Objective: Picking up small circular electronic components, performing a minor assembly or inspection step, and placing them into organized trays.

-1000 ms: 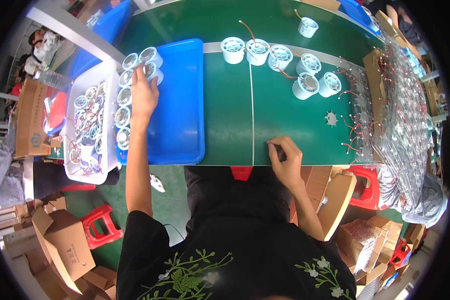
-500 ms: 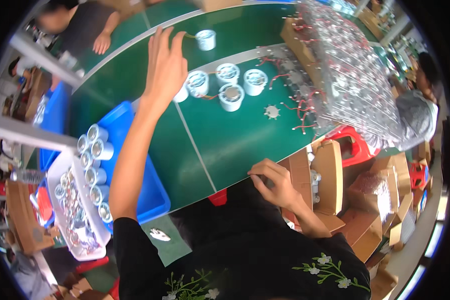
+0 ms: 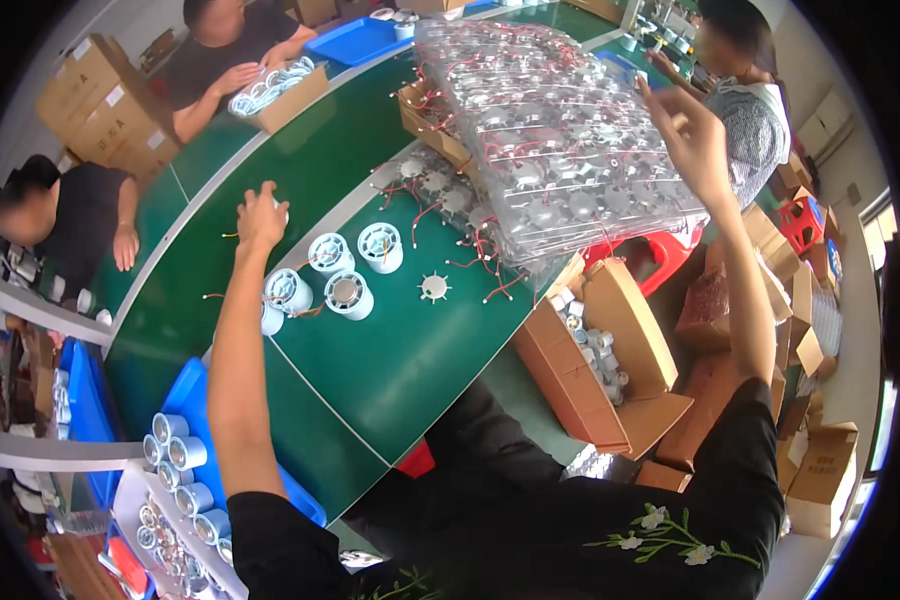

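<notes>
Showing beneath the left hand [image 3: 261, 221] is 1 white cup [image 3: 284, 208].

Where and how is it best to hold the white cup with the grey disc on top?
Probably by the round outer wall, from the near right: this white cup stands upright, and other white cups crowd its left and far sides.

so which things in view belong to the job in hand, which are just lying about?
Job, apparently:
Round white plastic cup, part-hidden under the left hand
Other round white plastic cups on the green tabletop
Silver toothed metal disc
Clear plastic trays of wired discs, near the right hand

Lying about, apparently:
Red plastic stool
Stacked brown cardboard boxes, upper left
</notes>
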